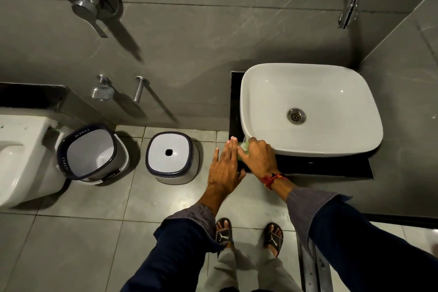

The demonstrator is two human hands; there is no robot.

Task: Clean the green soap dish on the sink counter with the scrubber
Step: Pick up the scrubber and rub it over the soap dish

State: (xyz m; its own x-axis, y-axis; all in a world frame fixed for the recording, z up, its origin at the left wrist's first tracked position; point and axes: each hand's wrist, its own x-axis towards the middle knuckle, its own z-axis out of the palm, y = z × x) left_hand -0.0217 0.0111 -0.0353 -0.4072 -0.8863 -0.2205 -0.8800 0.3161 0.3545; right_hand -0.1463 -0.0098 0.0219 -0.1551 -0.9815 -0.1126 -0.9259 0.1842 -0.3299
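The green soap dish sits on the front left corner of the black sink counter, mostly hidden between my hands; only a pale green sliver shows. My left hand lies flat against the dish's left side with fingers straight, thumb wrapped under the counter edge. My right hand covers the dish from the right, fingers curled down over it. A scrubber cannot be made out; it may be under my right hand.
A white basin fills most of the counter, with a wall tap above it. On the floor to the left stand a white stool, a bucket and a toilet.
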